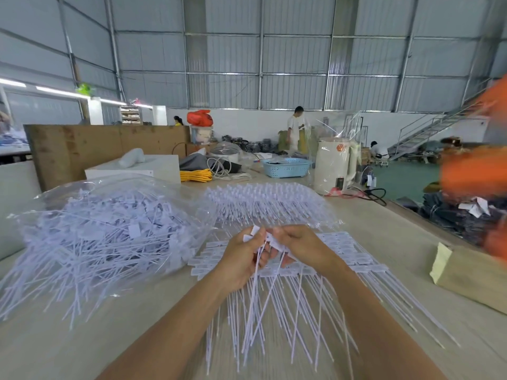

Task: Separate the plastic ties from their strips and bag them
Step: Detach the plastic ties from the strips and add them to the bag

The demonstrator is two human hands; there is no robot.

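Both hands meet above the middle of the table. My left hand point(241, 256) grips a small bunch of white plastic ties point(256, 305) by their tag ends, the tails hanging toward me. My right hand point(296, 242) pinches the white tags at the top of that bunch. Under the hands lie strips of joined ties point(354, 259), their tails fanned toward the near edge. A clear plastic bag point(104, 229) full of loose ties sits at the left. Behind the hands is another clear-wrapped stack of tie strips point(269, 204).
A brown paper package point(472, 272) lies at the right table edge. Farther back stand a white kettle point(333, 165), a blue basket point(285, 167), yellow cord point(195, 175) and a white box point(153, 167). Blurred orange shapes point(472, 171) fill the right side. People work in the hall behind.
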